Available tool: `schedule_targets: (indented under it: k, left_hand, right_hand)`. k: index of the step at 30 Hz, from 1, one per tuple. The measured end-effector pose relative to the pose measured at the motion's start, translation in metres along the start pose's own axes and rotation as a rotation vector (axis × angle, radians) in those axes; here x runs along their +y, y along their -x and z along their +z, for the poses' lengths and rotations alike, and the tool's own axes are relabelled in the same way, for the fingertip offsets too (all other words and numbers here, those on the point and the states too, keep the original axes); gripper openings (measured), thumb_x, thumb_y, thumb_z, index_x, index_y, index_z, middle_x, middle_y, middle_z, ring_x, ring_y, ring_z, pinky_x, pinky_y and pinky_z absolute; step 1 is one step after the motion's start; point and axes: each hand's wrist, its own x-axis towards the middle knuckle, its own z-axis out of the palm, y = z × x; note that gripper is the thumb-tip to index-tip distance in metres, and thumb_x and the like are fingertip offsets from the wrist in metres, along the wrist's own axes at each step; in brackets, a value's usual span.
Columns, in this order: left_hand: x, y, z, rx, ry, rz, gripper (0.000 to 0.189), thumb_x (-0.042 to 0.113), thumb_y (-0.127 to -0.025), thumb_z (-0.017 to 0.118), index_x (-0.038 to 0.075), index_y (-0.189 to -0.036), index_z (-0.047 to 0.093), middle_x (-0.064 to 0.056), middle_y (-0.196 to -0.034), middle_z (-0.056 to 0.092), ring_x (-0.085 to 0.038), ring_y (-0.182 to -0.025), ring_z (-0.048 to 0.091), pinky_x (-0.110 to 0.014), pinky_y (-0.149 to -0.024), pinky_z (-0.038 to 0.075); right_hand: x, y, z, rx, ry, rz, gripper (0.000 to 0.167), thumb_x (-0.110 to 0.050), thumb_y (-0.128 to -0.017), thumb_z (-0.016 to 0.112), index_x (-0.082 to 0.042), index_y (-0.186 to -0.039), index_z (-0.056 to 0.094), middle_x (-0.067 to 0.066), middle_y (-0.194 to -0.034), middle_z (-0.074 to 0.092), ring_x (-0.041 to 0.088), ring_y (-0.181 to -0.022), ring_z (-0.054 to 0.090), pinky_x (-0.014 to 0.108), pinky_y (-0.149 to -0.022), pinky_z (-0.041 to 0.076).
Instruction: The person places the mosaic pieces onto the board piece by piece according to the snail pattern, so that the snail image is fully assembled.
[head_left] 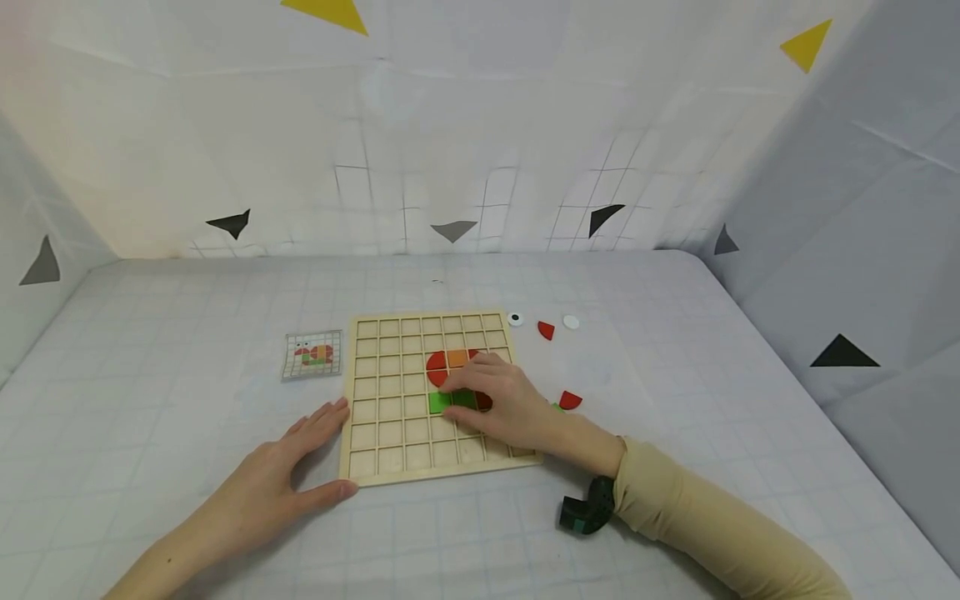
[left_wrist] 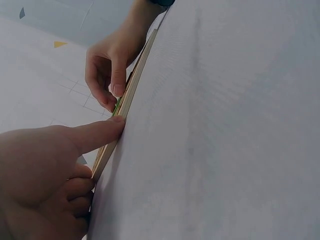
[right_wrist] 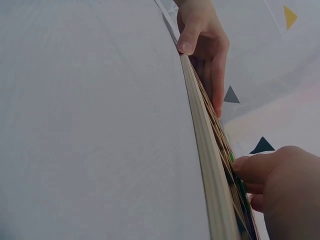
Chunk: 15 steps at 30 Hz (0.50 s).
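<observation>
A pale wooden grid board (head_left: 390, 433) lies on the table in the head view. My left hand (head_left: 262, 483) touches its left side, with the thumb at the near left corner and the fingers along the edge. Over the board's right half hovers my right hand (head_left: 510, 404); its thumb and index tips are apart, close around a green square tile (head_left: 438, 403) lying in a cell. Red quarter-circle tiles (head_left: 437, 363) and an orange tile (head_left: 457, 358) sit in cells above it. The hand partly covers a darker green tile (head_left: 464, 398) and a red one (head_left: 484, 402).
Left of the board lies a small pattern card (head_left: 312, 355). Loose pieces sit to the right: an eye disc (head_left: 515, 318), a white disc (head_left: 571, 322), and red quarter-circles (head_left: 546, 331). A green piece (head_left: 557, 407) shows partly behind the right wrist. Sheeted walls surround the table.
</observation>
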Motion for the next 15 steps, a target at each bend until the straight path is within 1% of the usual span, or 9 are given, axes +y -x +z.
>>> schedule_targets:
  k: [4,7,11,13,15]
  left_hand:
    - [0.000,0.000,0.001,0.007,0.004,0.007,0.091,0.069,-0.082,0.066,0.029,-0.157,0.034,-0.003,-0.162,0.034,-0.043,-0.146,0.033,-0.067,-0.110,0.032]
    - [0.000,0.000,0.001,0.009,0.003,0.008,0.090,0.069,-0.082,0.067,0.030,-0.157,0.034,-0.004,-0.162,0.034,-0.043,-0.145,0.033,-0.067,-0.110,0.032]
    - [0.000,0.000,0.001,0.010,-0.001,0.006,0.090,0.068,-0.082,0.067,0.029,-0.156,0.035,-0.004,-0.161,0.035,-0.043,-0.145,0.034,-0.067,-0.110,0.031]
    - [0.000,0.000,0.001,0.010,-0.002,0.006,0.091,0.068,-0.081,0.068,0.028,-0.156,0.035,-0.004,-0.161,0.035,-0.043,-0.145,0.034,-0.066,-0.111,0.032]
    - [0.000,0.000,0.001,0.010,-0.002,0.007,0.091,0.067,-0.081,0.068,0.027,-0.156,0.036,-0.005,-0.161,0.035,-0.043,-0.145,0.034,-0.065,-0.111,0.032]
  right_hand:
    - [0.001,0.002,-0.006,-0.008,-0.014,0.025,0.027,-0.016,-0.084,0.081,-0.011,-0.110,0.073,-0.003,-0.107,0.074,0.013,-0.101,0.062,0.026,-0.087,0.052]
    - [0.003,0.006,-0.014,0.028,-0.042,0.034,0.028,-0.011,-0.082,0.082,-0.008,-0.109,0.074,0.000,-0.104,0.075,0.016,-0.099,0.064,0.030,-0.086,0.054]
    - [0.010,0.013,-0.029,0.088,-0.054,0.055,0.026,-0.005,-0.079,0.083,-0.006,-0.104,0.075,0.003,-0.100,0.076,0.018,-0.097,0.064,0.030,-0.084,0.054]
    - [0.014,0.019,-0.037,0.101,-0.035,0.086,0.025,-0.005,-0.080,0.083,-0.005,-0.104,0.075,0.003,-0.100,0.076,0.017,-0.099,0.065,0.028,-0.088,0.053]
    - [0.021,0.027,-0.045,0.117,-0.019,0.124,0.026,-0.004,-0.080,0.083,-0.005,-0.104,0.075,0.004,-0.101,0.076,0.017,-0.099,0.066,0.027,-0.089,0.053]
